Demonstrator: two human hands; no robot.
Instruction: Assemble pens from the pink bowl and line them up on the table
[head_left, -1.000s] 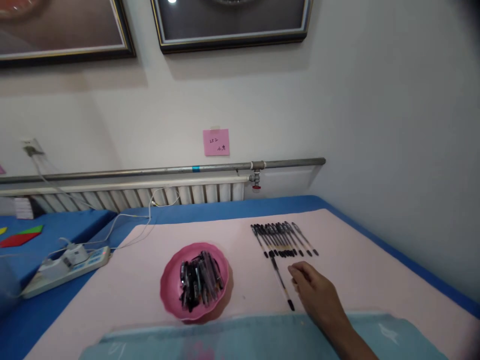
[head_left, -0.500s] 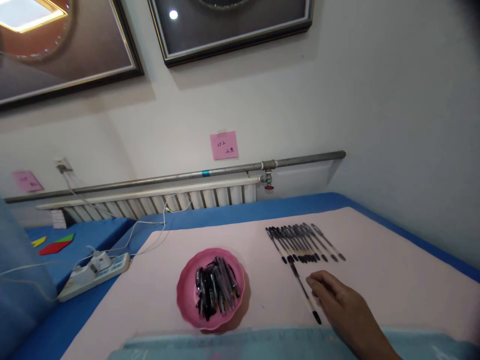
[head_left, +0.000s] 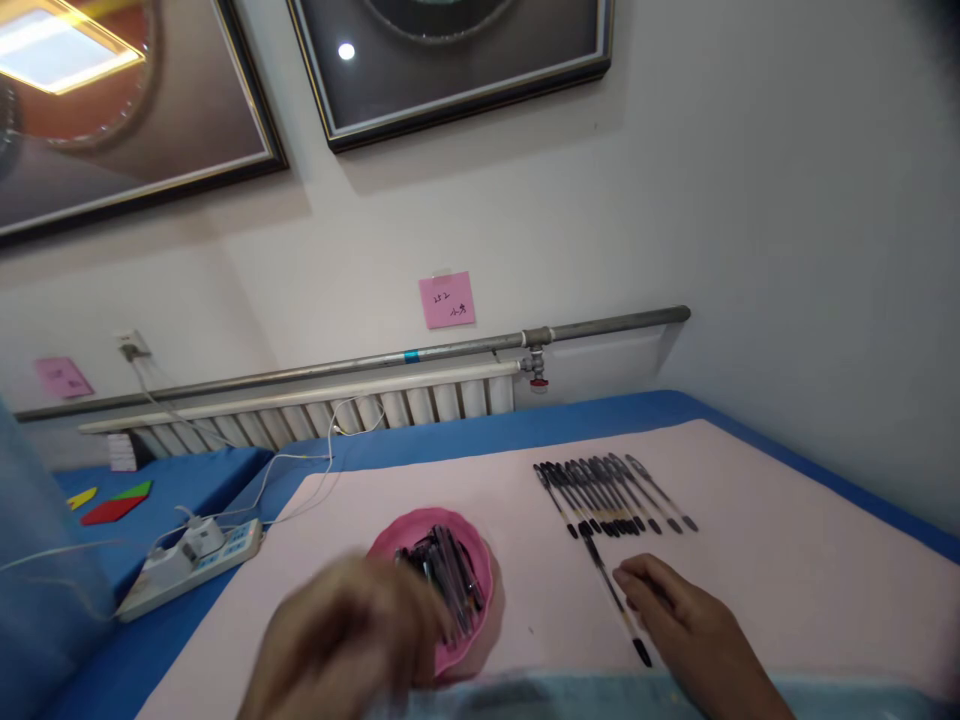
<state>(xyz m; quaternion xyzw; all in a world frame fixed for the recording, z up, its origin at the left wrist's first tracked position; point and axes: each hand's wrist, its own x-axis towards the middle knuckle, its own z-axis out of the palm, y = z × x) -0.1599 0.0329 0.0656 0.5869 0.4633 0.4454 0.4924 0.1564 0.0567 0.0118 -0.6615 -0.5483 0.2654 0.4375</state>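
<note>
My left hand [head_left: 349, 635], smeared by motion, is over the front left of a pink scalloped bowl [head_left: 486, 595]. Its fingers are too blurred to read. Inside the bowl lies a heap of black and clear pens [head_left: 454, 575]. My right hand [head_left: 671, 610] rests on the pink sheet with fingers curled together and nothing visible in them. Just left of its fingertips, one black-capped pen [head_left: 615, 595] lies slanted on the sheet. Beyond it, several similar pens [head_left: 600, 490] lie side by side in a slanting row.
The pink sheet [head_left: 330, 530] covers a blue table [head_left: 600, 408]. A white power strip [head_left: 187, 570] with plugs and cables stands at the left, near red, green and yellow flat pieces [head_left: 112, 510]. Behind are a radiator [head_left: 435, 402], a pipe [head_left: 352, 362] and the wall.
My left hand has come into view from below and covers part of the bowl. My right hand stays beside the single pen. The view has tilted slightly.
</note>
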